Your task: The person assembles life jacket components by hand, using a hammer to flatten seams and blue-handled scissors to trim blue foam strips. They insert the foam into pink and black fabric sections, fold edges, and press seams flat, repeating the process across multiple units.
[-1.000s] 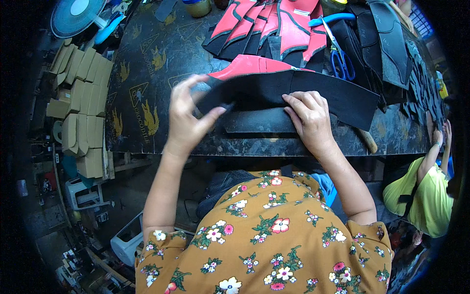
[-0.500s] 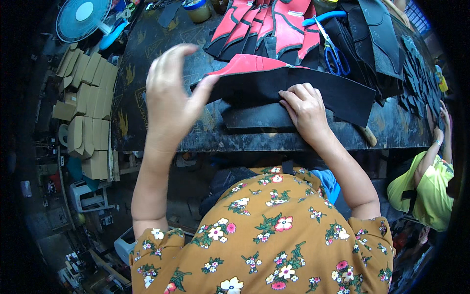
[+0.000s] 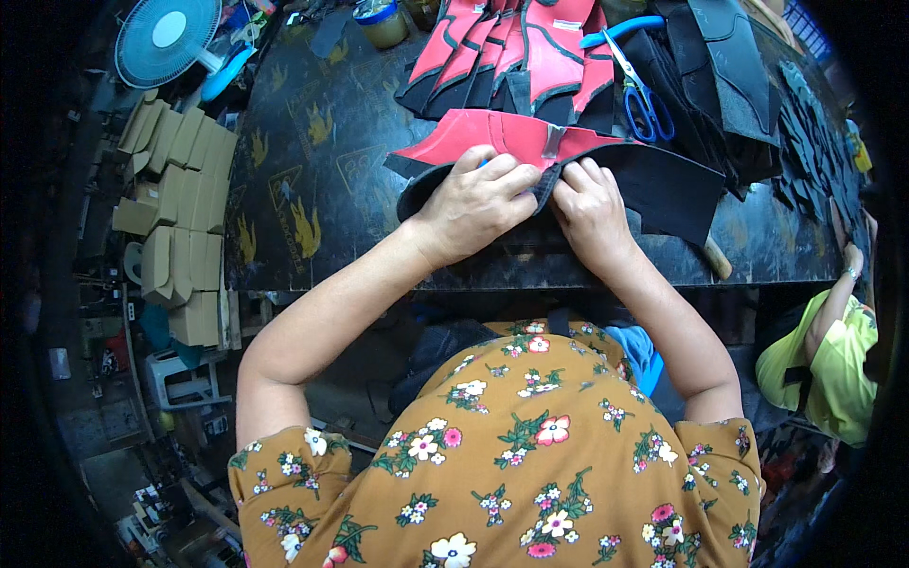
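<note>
Near the table's front edge, a pink-and-black cut piece (image 3: 450, 137), which looks like a shoe upper, spreads beneath both hands. Its pink side faces up at the back, and its black part (image 3: 663, 185) reaches out to the right. My left hand (image 3: 478, 204) is closed on the black edge, with the fingers curled over it. Close beside it, my right hand (image 3: 592, 204) pinches the same piece at the middle. Between the hands the black edge is bent up. My fingertips are partly hidden by the knuckles and the folded material.
Behind lie more pink-and-black pieces (image 3: 559, 62), blue-handled scissors (image 3: 648, 109) and stacked black pieces (image 3: 729, 66). A lidded jar (image 3: 383, 24) stands at the back. A wooden handle (image 3: 717, 257) lies at the front edge. Cardboard boxes (image 3: 194, 251) and a fan (image 3: 169, 38) are left; a person (image 3: 824, 364) is at right.
My left hand has come down and right from its raised, spread pose and now grips the piece's edge beside my right hand. The black part there is folded back, showing more pink.
</note>
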`<state>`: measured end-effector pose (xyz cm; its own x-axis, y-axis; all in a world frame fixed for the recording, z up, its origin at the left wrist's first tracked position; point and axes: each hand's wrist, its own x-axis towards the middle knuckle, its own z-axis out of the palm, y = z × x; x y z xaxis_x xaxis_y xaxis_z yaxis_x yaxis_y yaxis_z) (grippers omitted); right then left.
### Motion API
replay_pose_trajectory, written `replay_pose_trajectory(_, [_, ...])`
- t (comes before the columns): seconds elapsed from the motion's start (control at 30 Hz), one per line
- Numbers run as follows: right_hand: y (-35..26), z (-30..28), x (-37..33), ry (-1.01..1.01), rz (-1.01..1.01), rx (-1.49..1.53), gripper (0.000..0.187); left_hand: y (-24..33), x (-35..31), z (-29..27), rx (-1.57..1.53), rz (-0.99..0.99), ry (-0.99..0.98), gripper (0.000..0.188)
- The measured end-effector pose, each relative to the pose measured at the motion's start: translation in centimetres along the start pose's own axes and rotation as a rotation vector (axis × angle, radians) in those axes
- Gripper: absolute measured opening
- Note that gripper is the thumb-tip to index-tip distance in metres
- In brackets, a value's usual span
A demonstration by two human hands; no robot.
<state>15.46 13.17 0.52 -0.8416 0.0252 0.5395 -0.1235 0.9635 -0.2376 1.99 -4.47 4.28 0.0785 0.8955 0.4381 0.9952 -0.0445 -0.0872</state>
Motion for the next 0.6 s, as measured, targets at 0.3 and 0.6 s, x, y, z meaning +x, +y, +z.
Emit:
replay_pose_trajectory(0.3, [-0.1,0.0,0.4,-0.032,-0.014,-0.058,0.005,-0.3,-0.2,1.5,-0.061,-0.223,-0.040,0.026])
replay_pose_trajectory(0.6, [0.5,0.1,1.6,-0.100,-0.105,-0.085,0.006,-1.7,0.0,1.6,-0.230,-0.404,-0.185,0.036])
